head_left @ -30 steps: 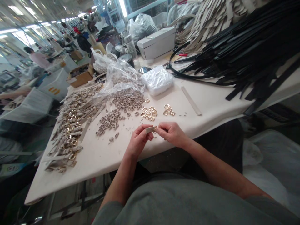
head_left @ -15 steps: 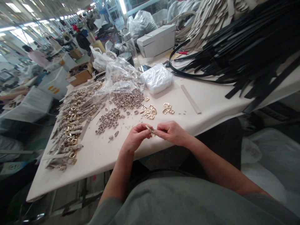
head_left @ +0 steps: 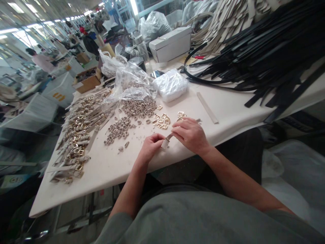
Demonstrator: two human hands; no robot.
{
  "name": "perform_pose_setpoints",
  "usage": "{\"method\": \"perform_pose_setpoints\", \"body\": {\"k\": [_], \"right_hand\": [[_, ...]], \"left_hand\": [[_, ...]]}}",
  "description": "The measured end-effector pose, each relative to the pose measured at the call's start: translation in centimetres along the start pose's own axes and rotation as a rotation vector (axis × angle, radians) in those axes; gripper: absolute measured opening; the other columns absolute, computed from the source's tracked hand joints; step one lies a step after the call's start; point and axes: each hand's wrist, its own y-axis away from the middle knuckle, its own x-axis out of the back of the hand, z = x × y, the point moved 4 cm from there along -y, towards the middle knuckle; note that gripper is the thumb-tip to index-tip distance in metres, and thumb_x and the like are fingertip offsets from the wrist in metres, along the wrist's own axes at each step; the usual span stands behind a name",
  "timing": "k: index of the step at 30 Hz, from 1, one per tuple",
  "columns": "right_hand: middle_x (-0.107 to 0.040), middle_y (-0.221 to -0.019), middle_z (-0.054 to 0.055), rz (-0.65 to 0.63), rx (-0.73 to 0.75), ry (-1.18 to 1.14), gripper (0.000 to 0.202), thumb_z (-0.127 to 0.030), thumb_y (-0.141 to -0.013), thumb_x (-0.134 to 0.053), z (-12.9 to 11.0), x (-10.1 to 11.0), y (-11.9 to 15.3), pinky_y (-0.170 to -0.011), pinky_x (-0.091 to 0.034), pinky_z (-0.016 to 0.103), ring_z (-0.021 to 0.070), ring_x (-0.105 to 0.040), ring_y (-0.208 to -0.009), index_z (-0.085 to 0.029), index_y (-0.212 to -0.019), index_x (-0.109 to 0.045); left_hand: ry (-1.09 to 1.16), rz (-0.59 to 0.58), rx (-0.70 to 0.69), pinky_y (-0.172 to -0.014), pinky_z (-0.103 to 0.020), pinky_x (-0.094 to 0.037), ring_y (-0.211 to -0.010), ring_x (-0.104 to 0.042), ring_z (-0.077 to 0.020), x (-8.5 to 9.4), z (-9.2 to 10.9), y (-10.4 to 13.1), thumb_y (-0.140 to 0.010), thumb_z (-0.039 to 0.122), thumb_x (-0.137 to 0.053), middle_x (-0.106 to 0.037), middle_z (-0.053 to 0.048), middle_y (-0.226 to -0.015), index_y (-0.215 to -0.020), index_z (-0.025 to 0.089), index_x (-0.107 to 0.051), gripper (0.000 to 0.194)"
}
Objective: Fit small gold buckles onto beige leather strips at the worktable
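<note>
My left hand [head_left: 150, 146] is closed, its thumb and fingers pinching the near end of a short beige strap [head_left: 165, 143] just above the table's front edge. A bit of gold-coloured metal, which looks like a buckle, shows on the strap. My right hand [head_left: 191, 135] is closed on the strap's other part; its palm hides much of it, and a greyish end shows beyond the knuckles. Just past my hands lie a small pile of gold buckles [head_left: 161, 121] and a second, partly covered group [head_left: 181, 114].
Many small beige loops [head_left: 118, 130] are spread left of centre. Buckled straps [head_left: 78, 142] are heaped along the left side. Clear plastic bags [head_left: 132, 79], a wrapped white packet [head_left: 171, 85] and a white box [head_left: 170, 44] stand behind. Black straps [head_left: 254, 57] overhang the right edge.
My right hand has moved up and right and turned palm down, along the strap. My left hand has shifted slightly right, still pinching it. More of the strap shows between them.
</note>
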Motion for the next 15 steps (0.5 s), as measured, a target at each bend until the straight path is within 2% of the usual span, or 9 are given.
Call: {"method": "perform_pose_setpoints", "body": {"k": [2, 3, 5, 7, 9, 11, 15], "right_hand": [[-0.074, -0.097, 0.006, 0.134, -0.055, -0.011, 0.013, -0.024, -0.095, -0.060, 0.1, 0.5, 0.1, -0.094, -0.044, 0.037, 0.0205, -0.065, -0.093, -0.022, -0.086, -0.069], [-0.074, -0.096, 0.006, 0.160, -0.091, -0.024, 0.012, -0.026, -0.094, -0.061, 0.2, 0.5, 0.2, -0.092, -0.046, 0.036, 0.0207, -0.066, -0.092, -0.021, -0.086, -0.069], [-0.074, -0.090, 0.006, 0.092, -0.150, -0.094, 0.014, -0.031, -0.092, -0.065, 0.2, -0.2, 0.6, -0.082, -0.049, 0.032, 0.0200, -0.067, -0.085, -0.020, -0.084, -0.070], [-0.074, -0.087, 0.004, -0.053, -0.203, -0.224, 0.017, -0.036, -0.089, -0.068, 0.0, -1.5, 1.0, -0.073, -0.050, 0.030, 0.0185, -0.068, -0.078, -0.020, -0.088, -0.072], [-0.074, -0.091, 0.005, -0.129, -0.271, -0.392, 0.021, -0.039, -0.089, -0.068, -0.3, -2.6, 1.3, -0.074, -0.051, 0.029, 0.0187, -0.069, -0.081, -0.019, -0.096, -0.073], [-0.075, -0.096, 0.006, -0.094, -0.365, -0.560, 0.024, -0.039, -0.089, -0.067, -0.4, -3.2, 1.5, -0.081, -0.053, 0.032, 0.0205, -0.070, -0.089, -0.019, -0.099, -0.073], [-0.075, -0.098, 0.007, 0.024, -0.570, -0.859, 0.029, -0.046, -0.085, -0.070, -0.4, -3.8, 1.6, -0.090, -0.053, 0.039, 0.0246, -0.069, -0.096, -0.020, -0.096, -0.076]], "left_hand": [[0.131, 0.051, -0.024, -0.062, -0.022, -0.043, -0.060, -0.056, -0.0103, -0.2, 0.0, -0.1, -0.065, 0.025, -0.076, -0.066, 0.002, -0.065, -0.070, 0.017, -0.069, 0.012], [0.207, 0.077, -0.031, -0.062, -0.022, -0.043, -0.060, -0.057, -0.0103, -0.3, 0.0, -0.2, -0.063, 0.025, -0.075, -0.065, 0.002, -0.063, -0.069, 0.017, -0.068, 0.012], [0.329, 0.110, -0.048, -0.061, -0.021, -0.044, -0.059, -0.057, -0.0101, -0.5, 0.0, -0.2, -0.061, 0.024, -0.076, -0.064, 0.003, -0.062, -0.069, 0.018, -0.067, 0.014], [0.375, 0.110, -0.069, -0.062, -0.022, -0.045, -0.059, -0.057, -0.0102, -0.9, -0.1, -0.2, -0.060, 0.025, -0.078, -0.064, 0.003, -0.063, -0.070, 0.018, -0.066, 0.016], [0.361, 0.092, -0.107, -0.066, -0.023, -0.047, -0.064, -0.059, -0.0111, -1.2, -0.2, -0.1, -0.063, 0.026, -0.078, -0.066, 0.002, -0.067, -0.072, 0.018, -0.067, 0.016], [0.332, 0.097, -0.140, -0.070, -0.023, -0.048, -0.068, -0.060, -0.0112, -1.5, -0.4, 0.0, -0.067, 0.027, -0.079, -0.068, 0.001, -0.072, -0.075, 0.019, -0.068, 0.015], [0.254, 0.153, -0.175, -0.065, -0.022, -0.047, -0.066, -0.058, -0.0097, -2.0, -0.7, 0.2, -0.069, 0.030, -0.079, -0.068, 0.001, -0.076, -0.077, 0.019, -0.070, 0.017]]}}
